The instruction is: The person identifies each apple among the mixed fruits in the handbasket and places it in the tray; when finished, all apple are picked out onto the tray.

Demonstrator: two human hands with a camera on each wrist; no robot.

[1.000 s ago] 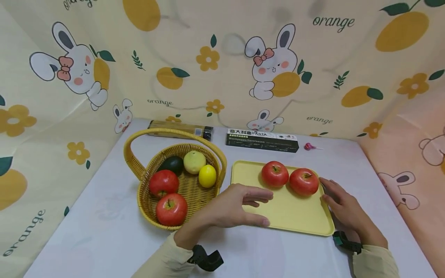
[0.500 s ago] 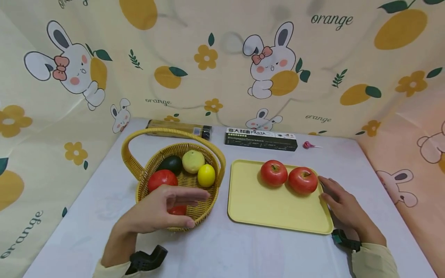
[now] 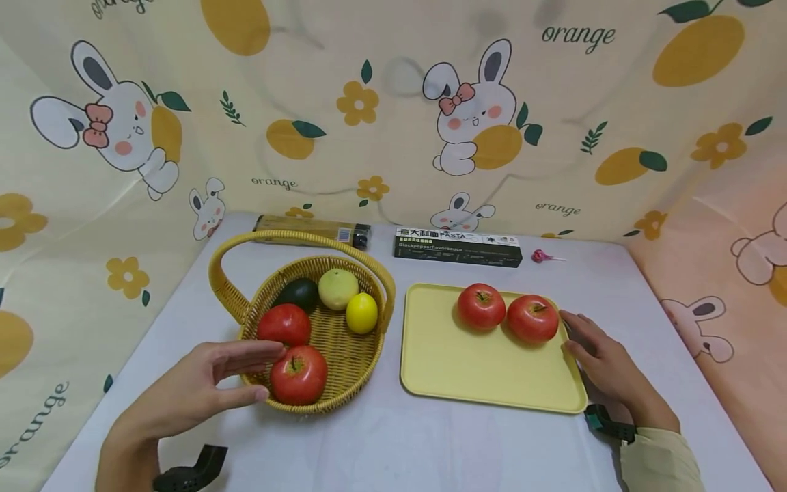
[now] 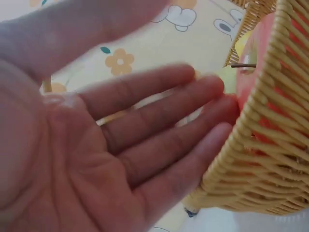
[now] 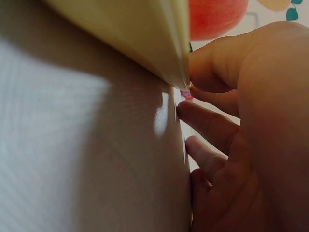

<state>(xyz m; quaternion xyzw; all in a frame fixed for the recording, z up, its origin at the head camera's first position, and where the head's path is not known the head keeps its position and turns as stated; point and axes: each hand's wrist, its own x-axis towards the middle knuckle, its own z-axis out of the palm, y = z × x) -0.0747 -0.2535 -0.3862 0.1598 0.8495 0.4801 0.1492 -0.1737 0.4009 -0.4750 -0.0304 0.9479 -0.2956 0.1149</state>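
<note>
The person's left hand [image 3: 193, 384] hung at the lower left of the frame, just beside the left rim of a wicker basket [image 3: 343, 347], its fingers extended, the thumb held well apart from them, and nothing in its grasp; whether the fingertips met the rim was hard to tell. The basket stood left of centre with its arched handle upright. Inside it, a front red apple [image 3: 299, 376] lay near those fingertips, with a rear red apple [image 3: 284, 324] just behind, a dark green oval fruit [image 3: 299, 294] and a pale green round fruit [image 3: 338, 288] at the back, and a lemon [image 3: 361, 313] toward the right wall. Right of centre lay a yellow tray [image 3: 467, 369], bearing a left tray apple [image 3: 481, 307] and a right tray apple [image 3: 532, 319] side by side near its far edge. The right hand [image 3: 615, 369] rested against the tray's right edge, fingers relaxed and slightly spread, without gripping either apple. Across the upper middle lay a long package [image 3: 307, 225], a pasta box [image 3: 457, 249] and a pink lollipop [image 3: 539, 255].
</note>
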